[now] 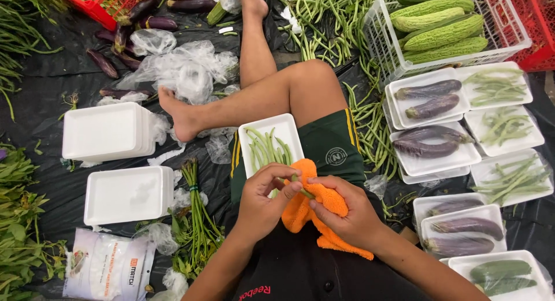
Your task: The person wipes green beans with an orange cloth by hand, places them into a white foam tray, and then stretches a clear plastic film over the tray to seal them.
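A: Where are the beans?

B: Most lie in the tray (287, 129) on the lap. The left hand (263, 204) pinches one bean (304, 191), and the right hand (347, 219) holds the cloth (315, 211) around it; both grips are narrow.

A: Risk?

B: The tray sits tilted on the thigh. A knee shift could likely tip it, and hard wiping might snap the bean.

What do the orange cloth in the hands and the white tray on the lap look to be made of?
Orange cloth: looks like soft microfibre or terry, matte and fuzzy, folding limply between the left hand and right hand. White tray: probably foam, judging by its matte, thick, rounded rim; it holds green beans.
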